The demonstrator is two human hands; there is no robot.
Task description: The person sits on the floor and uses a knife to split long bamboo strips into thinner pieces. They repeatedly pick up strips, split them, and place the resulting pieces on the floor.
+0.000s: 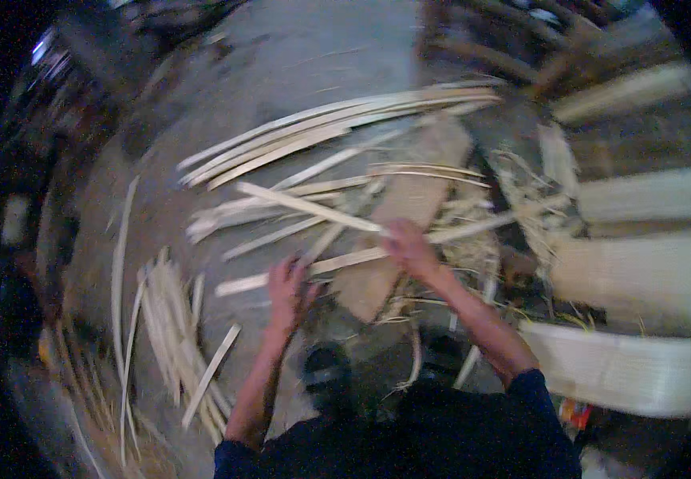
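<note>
My right hand (pixel 411 249) is closed around the right end of a pale bamboo strip (pixel 309 210), which slants up to the left. Beneath that hand, a longer bamboo strip (pixel 349 260) runs across from lower left to upper right. My left hand (pixel 286 294) is over the left part of this longer strip, fingers apart and thumb out to the side. Whether its fingertips touch the strip I cannot tell, as motion blurs them. A flat brown board (pixel 413 199) lies under the strips, between my hands and the far pile.
Long strips (pixel 337 120) lie bundled at the far side. Another strip pile (pixel 174 327) is at the left. Tangled shavings (pixel 473 239) lie right of the board. Pale woven-looking panels (pixel 633 271) line the right side. My shoes (pixel 325 367) stand close to the work.
</note>
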